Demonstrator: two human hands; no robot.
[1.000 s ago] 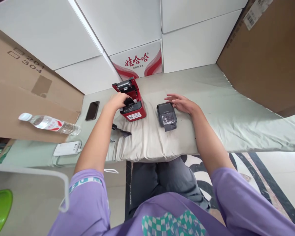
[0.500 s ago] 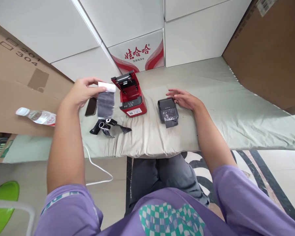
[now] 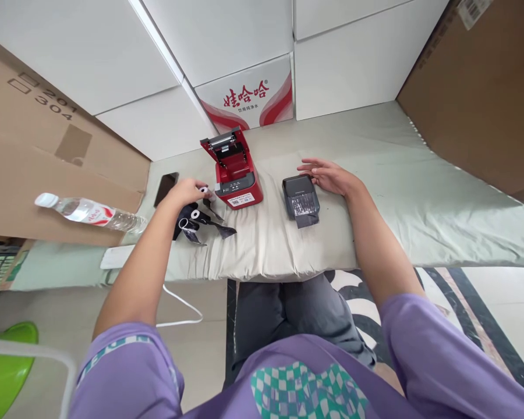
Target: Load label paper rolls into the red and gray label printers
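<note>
My left hand [image 3: 187,193] is closed around a white paper roll [image 3: 204,191] with a dark printed tail hanging from it. It is low over the cloth, just left of the red printer [image 3: 243,185], whose lid is raised on an empty-looking red bay. Right below the hand lie other paper rolls [image 3: 195,215] with loose black strips. My right hand [image 3: 327,176] has its fingers stretched out at the back right corner of a small black printer [image 3: 301,201]. A dark strip of paper sticks out of that printer's front.
Behind the hands stand white boxes [image 3: 244,99], one with red lettering. A phone [image 3: 166,186] and a water bottle [image 3: 91,213] lie on the left, beside a cardboard box [image 3: 35,151]. Another large carton [image 3: 484,99] stands on the right. A white cable [image 3: 183,302] hangs off the front edge.
My left hand has moved down and to the right with the paper roll, from above the phone to the other rolls beside the red printer. My right hand has stayed in place.
</note>
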